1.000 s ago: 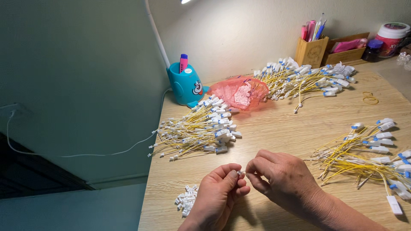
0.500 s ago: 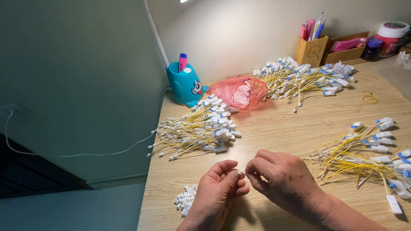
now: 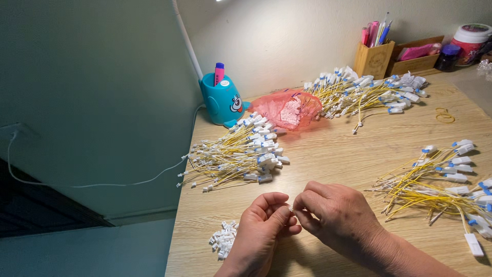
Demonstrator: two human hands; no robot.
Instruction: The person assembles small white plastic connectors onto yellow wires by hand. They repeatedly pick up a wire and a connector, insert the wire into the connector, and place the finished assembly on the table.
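Left hand (image 3: 259, 233) and right hand (image 3: 335, 218) meet fingertip to fingertip at 6 o'clock on the counter (image 3: 328, 159), each grip pinched narrow on a small white connector (image 3: 289, 209). Loose white caps (image 3: 223, 239) lie at 7 o'clock.

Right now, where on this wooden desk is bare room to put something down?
Free wood lies mid-desk, bordered by the left wire pile, pink mesh bag, right wire pile and both hands: left hand, right hand. Another patch surrounds the rubber band. The back edge is crowded, and small white caps fill the near-left corner.
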